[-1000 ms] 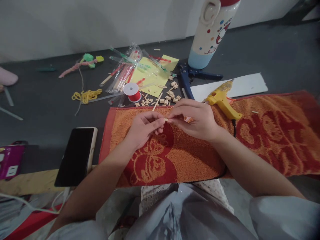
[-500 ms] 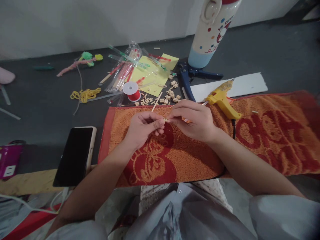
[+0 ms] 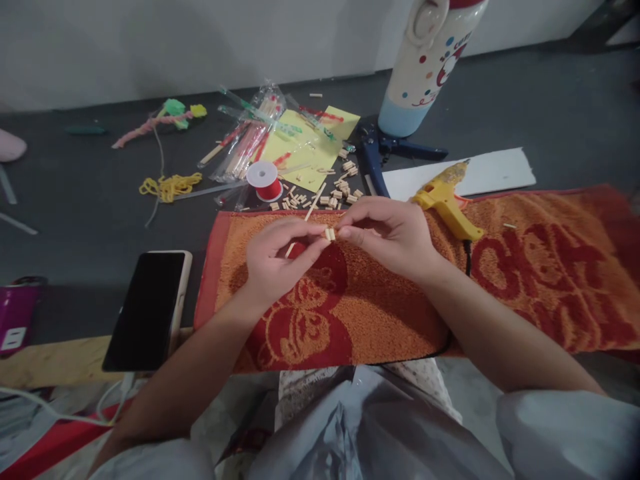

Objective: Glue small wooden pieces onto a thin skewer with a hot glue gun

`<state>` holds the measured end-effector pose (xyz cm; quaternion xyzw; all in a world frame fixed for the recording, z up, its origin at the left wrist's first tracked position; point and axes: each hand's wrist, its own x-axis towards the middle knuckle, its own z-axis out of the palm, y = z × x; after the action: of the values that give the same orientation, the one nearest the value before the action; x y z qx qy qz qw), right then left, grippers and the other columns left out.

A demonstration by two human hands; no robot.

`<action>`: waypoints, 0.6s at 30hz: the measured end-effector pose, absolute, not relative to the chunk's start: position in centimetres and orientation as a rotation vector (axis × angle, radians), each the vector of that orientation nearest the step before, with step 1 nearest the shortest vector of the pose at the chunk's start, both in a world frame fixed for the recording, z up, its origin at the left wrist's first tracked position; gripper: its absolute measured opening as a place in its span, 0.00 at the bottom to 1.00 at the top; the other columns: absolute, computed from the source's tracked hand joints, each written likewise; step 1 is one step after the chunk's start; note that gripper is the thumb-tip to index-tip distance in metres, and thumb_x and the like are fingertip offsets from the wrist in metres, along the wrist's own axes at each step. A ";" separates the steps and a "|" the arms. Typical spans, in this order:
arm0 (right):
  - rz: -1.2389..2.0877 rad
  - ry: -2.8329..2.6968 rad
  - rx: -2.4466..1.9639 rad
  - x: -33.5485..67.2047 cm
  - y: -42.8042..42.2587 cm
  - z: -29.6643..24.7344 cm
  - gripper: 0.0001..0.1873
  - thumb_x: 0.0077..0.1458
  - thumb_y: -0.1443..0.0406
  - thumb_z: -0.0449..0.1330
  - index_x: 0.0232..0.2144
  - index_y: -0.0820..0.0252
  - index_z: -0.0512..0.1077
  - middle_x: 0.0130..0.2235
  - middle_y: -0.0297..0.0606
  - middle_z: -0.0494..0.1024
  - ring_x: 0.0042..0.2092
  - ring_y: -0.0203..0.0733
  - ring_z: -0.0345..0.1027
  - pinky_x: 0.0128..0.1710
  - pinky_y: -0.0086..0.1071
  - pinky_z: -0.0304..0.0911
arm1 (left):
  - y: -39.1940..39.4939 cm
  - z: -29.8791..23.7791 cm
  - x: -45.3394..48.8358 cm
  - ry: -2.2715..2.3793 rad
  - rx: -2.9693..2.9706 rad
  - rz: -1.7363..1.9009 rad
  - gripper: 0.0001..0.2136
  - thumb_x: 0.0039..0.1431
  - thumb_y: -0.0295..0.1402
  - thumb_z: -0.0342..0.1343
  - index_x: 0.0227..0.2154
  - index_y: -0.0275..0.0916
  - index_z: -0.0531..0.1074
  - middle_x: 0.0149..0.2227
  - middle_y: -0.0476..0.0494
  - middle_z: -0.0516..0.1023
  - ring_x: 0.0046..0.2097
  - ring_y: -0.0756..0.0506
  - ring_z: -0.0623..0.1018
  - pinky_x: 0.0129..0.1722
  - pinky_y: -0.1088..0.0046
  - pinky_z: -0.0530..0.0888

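Since the earlier frame the fingertips have drawn slightly apart, exposing the small wooden bits (image 3: 329, 233) between them. The left hand (image 3: 275, 257) is clamped on a thin wooden stick (image 3: 289, 250), apparently steadying the bits at its tip. The right hand (image 3: 393, 233) has its fingertips against the bits; whether it grips them cannot be told. Below the grip lies the orange towel (image 3: 400, 313), which would likely catch drops. The yellow glue gun (image 3: 447, 203) lies to the right, within reach.

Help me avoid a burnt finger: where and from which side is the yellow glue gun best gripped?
Grip the glue gun by its handle, which lies flat on the towel and slants toward the person, cord at its end. Come from the near right, over bare towel; the nozzle points away toward the white paper.
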<state>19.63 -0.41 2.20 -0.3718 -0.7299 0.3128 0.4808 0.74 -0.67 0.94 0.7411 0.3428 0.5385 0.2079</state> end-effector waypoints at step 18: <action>1.219 -1.581 -0.944 19.0 -0.6 2.1 0.10 0.51 0.62 0.65 0.25 0.65 0.75 0.26 0.36 0.76 0.27 0.31 0.64 0.26 0.26 0.60 | -0.7 1.1 0.2 0.870 2.418 1.431 0.04 0.55 0.26 0.62 0.35 0.37 0.78 0.33 0.45 0.83 0.34 0.52 0.80 0.36 0.80 0.76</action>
<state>19.04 -0.58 2.14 -0.3816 -0.6394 0.4931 0.4499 0.16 -0.73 1.13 0.8179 0.2942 0.4842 0.1001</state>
